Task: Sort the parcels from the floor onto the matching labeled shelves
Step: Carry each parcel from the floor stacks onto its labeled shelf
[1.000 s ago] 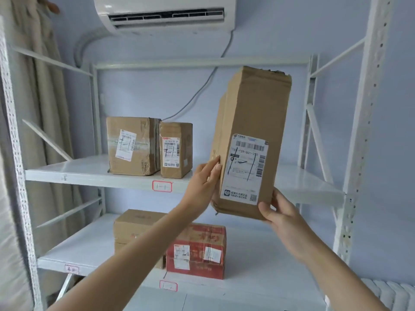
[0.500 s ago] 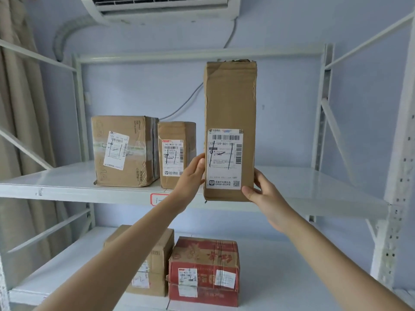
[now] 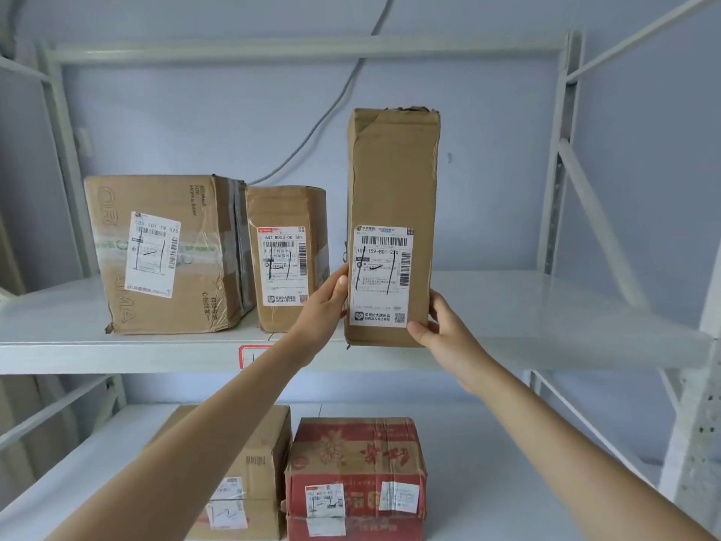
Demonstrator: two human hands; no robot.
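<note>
Closest to the camera, both bare forearms reach up and forward from the bottom corners, angled in toward each other. Under them on the lower white metal shelf [image 3: 487,443] sit a plain brown cardboard box [image 3: 253,474] and a red printed cardboard box [image 3: 355,462], side by side and touching or nearly so.

The left hand [image 3: 324,310] is pressed flat against the left side of the tall narrow brown cardboard parcel [image 3: 394,189], fingers extended upward. The right hand [image 3: 444,329] cups the lower right corner, thumb on the front face by the white shipping label [image 3: 382,275]. So both hands grip it between them, standing upright at the front edge of the upper white metal shelf [image 3: 546,306] (can't tell if its base is fully resting).

Further back on that shelf: a small brown cardboard box [image 3: 288,259] and a big taped brown cardboard box [image 3: 167,251] pressed together, well left of the parcel.
</note>
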